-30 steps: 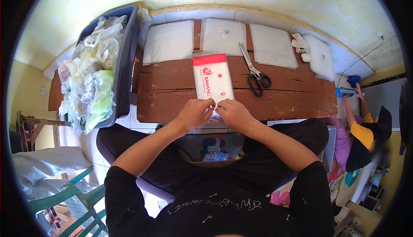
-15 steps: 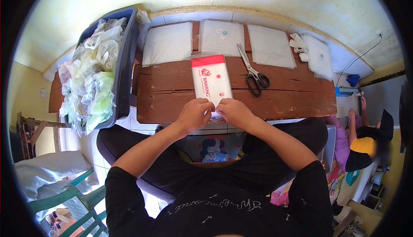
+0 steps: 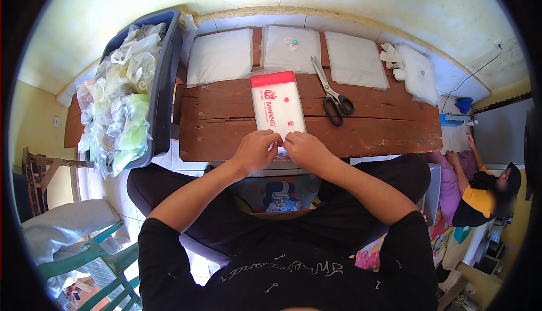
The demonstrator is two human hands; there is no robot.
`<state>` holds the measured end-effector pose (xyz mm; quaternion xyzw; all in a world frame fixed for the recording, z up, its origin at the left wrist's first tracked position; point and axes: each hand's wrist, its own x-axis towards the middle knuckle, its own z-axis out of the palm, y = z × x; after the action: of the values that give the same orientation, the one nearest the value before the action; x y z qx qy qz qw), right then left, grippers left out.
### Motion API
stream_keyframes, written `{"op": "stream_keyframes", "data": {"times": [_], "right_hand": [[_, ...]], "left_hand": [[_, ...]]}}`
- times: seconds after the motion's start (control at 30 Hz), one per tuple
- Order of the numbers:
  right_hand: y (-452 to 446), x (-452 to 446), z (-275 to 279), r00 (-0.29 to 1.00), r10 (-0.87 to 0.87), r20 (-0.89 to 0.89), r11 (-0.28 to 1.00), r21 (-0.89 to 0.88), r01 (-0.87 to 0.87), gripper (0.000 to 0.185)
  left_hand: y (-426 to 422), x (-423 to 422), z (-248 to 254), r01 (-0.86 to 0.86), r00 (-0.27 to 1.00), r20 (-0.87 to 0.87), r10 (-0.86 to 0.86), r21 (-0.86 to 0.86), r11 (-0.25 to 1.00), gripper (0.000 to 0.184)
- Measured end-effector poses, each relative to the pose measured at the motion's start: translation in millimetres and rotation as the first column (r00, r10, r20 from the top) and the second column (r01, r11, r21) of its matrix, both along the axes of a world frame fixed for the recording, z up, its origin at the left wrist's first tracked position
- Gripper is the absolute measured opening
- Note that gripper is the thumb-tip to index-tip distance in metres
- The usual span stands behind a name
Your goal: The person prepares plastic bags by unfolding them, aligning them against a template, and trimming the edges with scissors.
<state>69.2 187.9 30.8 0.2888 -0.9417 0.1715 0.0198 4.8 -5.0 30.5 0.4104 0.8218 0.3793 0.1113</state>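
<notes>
A flat plastic bag pack (image 3: 280, 102) with a red top band and "BAWANG" printed in red lies on the wooden table (image 3: 226, 136). My left hand (image 3: 258, 148) pinches its near edge from the left. Close beside it, my right hand (image 3: 305, 148) grips the same edge, fingertips almost touching the left ones. The fingertips partly cover that near end. Black-handled scissors (image 3: 337, 103) rest to the right of the pack, blades pointing away from me.
Stacks of clear plastic bags (image 3: 220, 58) line the table's far side. A dark bin (image 3: 164, 79) full of crumpled plastic stands at left. White rolls or strips (image 3: 390, 57) lie at the far right. Another person (image 3: 480, 192) sits at the right, near a blue device (image 3: 451, 120).
My hands stay at the pack's near edge, with only a slight shift of the fingers. The other person at the right has leaned and moved their arms.
</notes>
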Motion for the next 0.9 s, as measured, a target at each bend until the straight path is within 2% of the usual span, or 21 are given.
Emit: {"op": "stream_keyframes", "data": {"times": [0.07, 0.17, 0.3, 0.4, 0.47, 0.5, 0.57, 0.6, 0.67, 0.8, 0.87, 0.9], "right_hand": [[-1.6, 0.7, 1.2, 0.998, 0.001, -0.055, 0.998, 0.069, 0.003, 0.008], [-2.2, 0.8, -0.8, 0.996, 0.002, -0.089, 0.997, 0.074, 0.005, 0.008], [-1.5, 0.8, -1.7, 0.996, 0.009, -0.086, 0.997, 0.079, -0.002, 0.008], [1.7, 3.6, -1.6, 0.999, 0.012, -0.053, 0.998, 0.058, -0.009, 0.010], [6.0, 7.3, -0.4, 1.000, 0.023, -0.011, 1.000, 0.004, -0.023, 0.013], [8.7, 8.1, -0.3, 1.000, 0.024, -0.010, 1.000, 0.004, -0.024, 0.013], [13.8, 9.2, -0.3, 0.999, 0.031, -0.009, 0.999, -0.014, -0.031, 0.015], [15.9, 10.0, -0.4, 0.999, 0.035, -0.009, 0.999, -0.012, -0.035, 0.015], [18.4, 11.2, -0.7, 1.000, 0.006, -0.028, 0.999, -0.037, -0.007, 0.013], [18.7, 11.0, -3.4, 0.994, -0.017, -0.110, 0.998, -0.059, 0.010, 0.013], [20.4, 6.5, -4.6, 0.988, -0.047, -0.149, 0.996, -0.081, 0.035, 0.014], [22.5, 3.2, -3.2, 0.988, -0.049, -0.149, 0.996, -0.081, 0.038, 0.014]], "left_hand": [[0.2, 0.2, 0.9, -0.034, 0.999, 0.022, 0.034, 0.007, 0.999, 0.010], [0.6, 0.1, 2.6, -0.059, 0.997, 0.048, 0.059, 0.003, 0.998, 0.010], [1.0, -0.2, 2.2, -0.058, 0.996, 0.074, 0.057, 0.014, 0.998, 0.009], [3.7, 7.7, 2.7, -0.081, 0.983, 0.167, 0.076, 0.019, 0.997, 0.009], [6.0, 14.9, -0.1, -0.136, 0.946, 0.300, 0.122, 0.026, 0.990, 0.008], [7.8, 18.7, -1.1, -0.136, 0.946, 0.301, 0.122, 0.026, 0.990, 0.008], [12.2, 27.0, -2.7, -0.176, 0.876, 0.468, 0.113, 0.092, 0.980, 0.008], [14.6, 31.3, -3.6, -0.180, 0.876, 0.468, 0.117, 0.093, 0.979, 0.008], [19.8, 38.6, -4.7, -0.260, 0.675, 0.729, 0.113, 0.092, 0.961, 0.009], [25.4, 46.8, -5.1, -0.310, 0.662, 0.738, 0.131, 0.110, 0.944, 0.006], [23.8, 47.1, -2.2, -0.165, 0.852, 0.515, 0.095, 0.091, 0.982, 0.023], [23.1, 45.4, 0.0, -0.162, 0.852, 0.515, 0.093, 0.091, 0.983, 0.023]]}}
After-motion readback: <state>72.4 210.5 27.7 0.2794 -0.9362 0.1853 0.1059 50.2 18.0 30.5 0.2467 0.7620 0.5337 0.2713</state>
